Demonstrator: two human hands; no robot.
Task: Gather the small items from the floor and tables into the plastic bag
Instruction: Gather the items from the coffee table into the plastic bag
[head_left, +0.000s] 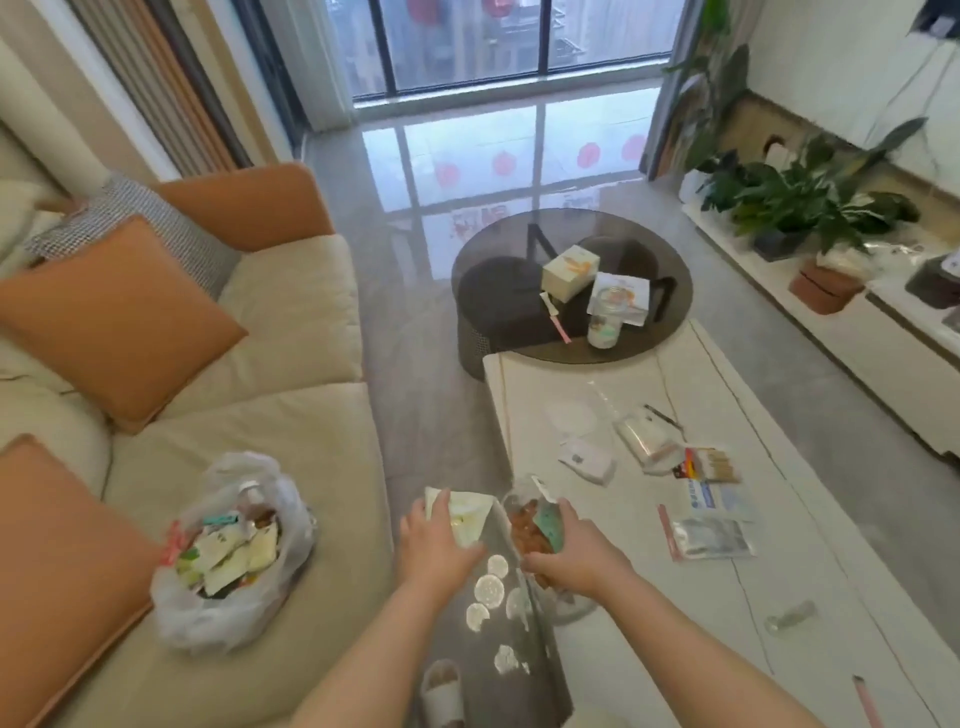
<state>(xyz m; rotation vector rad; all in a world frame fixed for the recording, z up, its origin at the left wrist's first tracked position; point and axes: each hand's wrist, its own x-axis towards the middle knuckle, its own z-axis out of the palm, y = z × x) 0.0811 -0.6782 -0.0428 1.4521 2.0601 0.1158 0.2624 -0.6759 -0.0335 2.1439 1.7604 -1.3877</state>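
A white plastic bag (291, 525) stands open on the sofa seat at lower left, filled with several small packets. My left hand (436, 540) grips a pale flat packet (467, 512) over the floor gap between sofa and table. My right hand (571, 551) holds a clear snack bag (530, 525) with brown pieces and a teal label, at the white table's near-left edge. More small items lie on the white table (649, 597): a white pouch (587, 460), a clear zip bag (647, 434), a card of sticks (709, 465) and a silver sachet (709, 538).
A round glass table (488, 249) beyond holds a box (569, 273), a jar (607, 325) and a pink stick (558, 319). Beige sofa (291, 415) with orange cushions on the left. Plants and a low cabinet (878, 343) on the right. A slipper (441, 691) rests on the floor.
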